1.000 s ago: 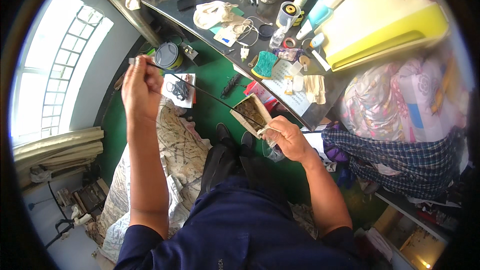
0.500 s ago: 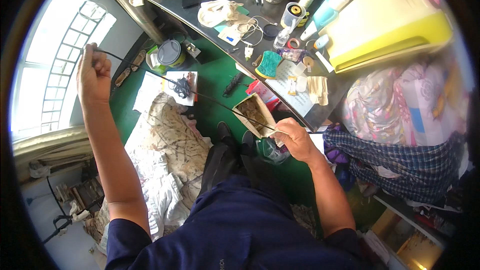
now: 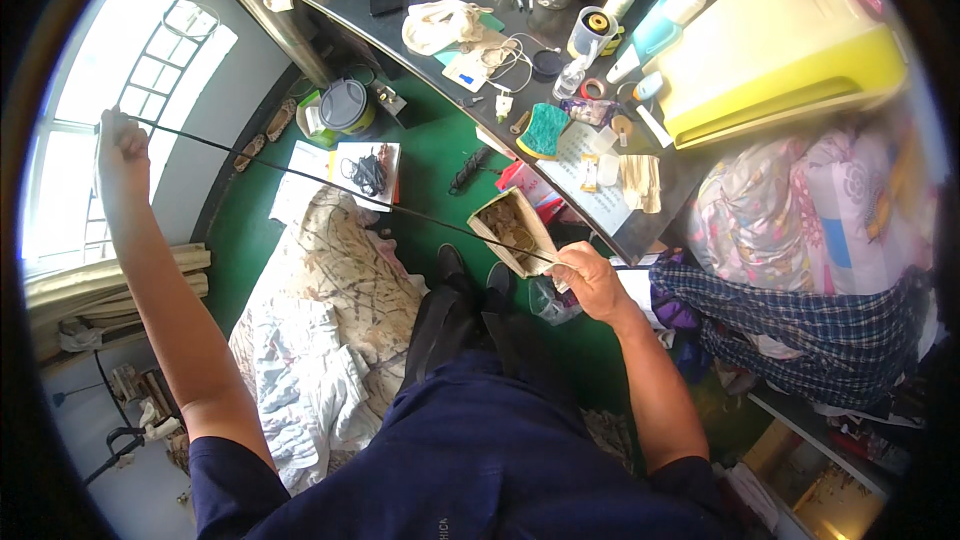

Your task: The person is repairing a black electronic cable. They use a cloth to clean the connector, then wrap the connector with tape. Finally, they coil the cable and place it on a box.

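Note:
A thin black cord (image 3: 300,173) runs taut on a slant between my two hands. My left hand (image 3: 124,150), raised at the far left before the bright window, is closed round its upper end. Lower down, my right hand (image 3: 592,282) pinches the other end, along with a small pale scrap that I cannot make out clearly. Just beyond the right hand, an open cardboard box (image 3: 540,225) stands on the floor with brownish contents. The cord crosses in front of this box.
A dark table (image 3: 420,55) carries a green sponge (image 3: 543,130), tape, bottles and a white cable. A yellow bin (image 3: 790,50) lies at right by piled bedding (image 3: 780,210). Crumpled cloth (image 3: 310,340) covers the floor at left. A lidded bucket (image 3: 345,106) stands beyond.
My left hand has moved outward to the left and slightly down, so a longer stretch of cord spans between my hands. My right hand has shifted only slightly.

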`<control>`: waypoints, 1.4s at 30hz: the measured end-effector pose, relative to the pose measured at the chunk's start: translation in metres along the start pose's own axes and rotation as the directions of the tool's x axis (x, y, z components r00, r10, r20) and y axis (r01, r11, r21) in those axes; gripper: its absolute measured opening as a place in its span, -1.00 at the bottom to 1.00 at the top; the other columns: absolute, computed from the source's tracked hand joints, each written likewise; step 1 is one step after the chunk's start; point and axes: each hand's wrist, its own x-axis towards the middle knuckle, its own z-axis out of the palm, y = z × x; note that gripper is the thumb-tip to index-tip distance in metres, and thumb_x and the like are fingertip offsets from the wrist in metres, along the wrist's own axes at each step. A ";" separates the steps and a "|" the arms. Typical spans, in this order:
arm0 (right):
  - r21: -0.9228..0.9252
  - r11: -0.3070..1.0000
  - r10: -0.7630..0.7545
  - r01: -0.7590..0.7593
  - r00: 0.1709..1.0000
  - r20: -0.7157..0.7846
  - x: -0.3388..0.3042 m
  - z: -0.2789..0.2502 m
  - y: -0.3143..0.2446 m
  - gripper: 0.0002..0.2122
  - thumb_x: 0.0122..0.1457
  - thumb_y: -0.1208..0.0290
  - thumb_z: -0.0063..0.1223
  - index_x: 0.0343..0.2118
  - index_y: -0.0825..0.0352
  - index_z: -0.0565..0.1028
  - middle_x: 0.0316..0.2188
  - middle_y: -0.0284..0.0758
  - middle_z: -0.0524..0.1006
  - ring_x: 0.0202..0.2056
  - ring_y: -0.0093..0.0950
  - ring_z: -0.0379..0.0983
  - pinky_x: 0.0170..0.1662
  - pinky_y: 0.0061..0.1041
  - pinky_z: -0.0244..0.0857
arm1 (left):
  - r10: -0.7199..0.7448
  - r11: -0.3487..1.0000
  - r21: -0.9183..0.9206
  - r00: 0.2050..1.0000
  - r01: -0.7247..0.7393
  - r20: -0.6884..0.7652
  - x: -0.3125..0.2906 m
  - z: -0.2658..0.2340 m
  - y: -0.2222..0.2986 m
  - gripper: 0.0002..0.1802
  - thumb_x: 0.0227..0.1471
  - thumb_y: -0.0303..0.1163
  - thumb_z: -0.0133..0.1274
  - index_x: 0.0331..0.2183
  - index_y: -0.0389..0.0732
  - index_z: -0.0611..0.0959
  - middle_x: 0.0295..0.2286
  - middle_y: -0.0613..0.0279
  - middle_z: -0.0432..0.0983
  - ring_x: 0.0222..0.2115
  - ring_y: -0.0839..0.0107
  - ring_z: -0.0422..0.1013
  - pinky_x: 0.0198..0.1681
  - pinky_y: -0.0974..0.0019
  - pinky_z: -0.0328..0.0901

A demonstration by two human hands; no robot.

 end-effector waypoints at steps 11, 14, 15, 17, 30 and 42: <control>-0.063 0.997 -0.037 0.036 0.999 -0.018 0.001 0.005 0.017 -0.84 0.20 0.33 0.24 -0.29 0.33 0.61 -0.30 -0.21 0.56 -0.21 -0.24 0.48 -0.14 -0.34 0.35 | -0.007 0.977 0.210 0.995 0.027 -0.098 0.032 -0.047 0.014 -0.70 0.32 -0.23 0.05 -0.12 -0.30 0.57 -0.52 0.46 0.19 -0.51 0.63 0.07 -0.41 0.51 0.07; -0.084 0.996 -0.009 0.007 1.000 -0.018 -0.002 0.004 0.019 -0.84 0.22 0.36 0.23 -0.28 0.35 0.60 -0.30 -0.21 0.54 -0.21 -0.26 0.48 -0.13 -0.37 0.35 | -0.018 0.972 0.232 0.996 0.039 -0.091 0.045 -0.064 0.014 -0.62 0.33 -0.18 0.03 -0.04 -0.32 0.55 -0.47 0.44 0.20 -0.47 0.64 0.10 -0.37 0.52 0.10; -0.112 0.994 -0.015 0.015 1.000 -0.003 -0.003 0.002 0.021 -0.84 0.24 0.37 0.21 -0.26 0.37 0.58 -0.28 -0.22 0.52 -0.21 -0.29 0.48 -0.12 -0.40 0.35 | -0.029 0.972 0.229 0.996 0.047 -0.081 0.058 -0.080 0.013 -0.58 0.33 -0.17 0.02 -0.01 -0.33 0.54 -0.46 0.44 0.20 -0.46 0.64 0.10 -0.36 0.52 0.11; -0.093 0.993 -0.071 0.075 0.996 0.046 0.007 0.011 0.027 -0.84 0.25 0.37 0.19 -0.26 0.37 0.58 -0.29 -0.21 0.52 -0.22 -0.28 0.48 -0.13 -0.40 0.35 | -0.007 0.781 0.608 0.972 -0.142 0.235 0.131 -0.212 0.066 -0.50 0.31 -0.18 -0.03 0.16 -0.27 0.46 -0.31 0.24 0.45 -0.31 0.49 0.36 -0.16 0.38 0.27; -0.083 0.995 0.047 -0.049 0.999 -0.022 -0.012 0.001 0.047 -0.80 0.25 0.32 0.19 -0.24 0.37 0.61 -0.32 -0.17 0.54 -0.22 -0.23 0.50 -0.12 -0.35 0.36 | 0.173 0.919 0.385 0.964 -0.084 -0.203 0.107 -0.170 0.070 -0.65 0.30 -0.31 0.02 0.02 -0.32 0.53 -0.38 0.30 0.39 -0.42 0.54 0.25 -0.34 0.46 0.21; -0.061 0.985 0.162 -0.160 0.986 0.033 -0.025 -0.022 0.063 -0.78 0.32 0.30 0.08 -0.26 0.36 0.64 -0.34 -0.24 0.56 -0.26 -0.40 0.51 -0.14 -0.44 0.36 | 0.383 0.673 0.712 0.918 -0.199 -0.106 0.152 -0.266 0.093 -0.72 0.33 -0.37 0.03 -0.05 -0.38 0.59 -0.43 0.34 0.34 -0.48 0.60 0.22 -0.42 0.56 0.23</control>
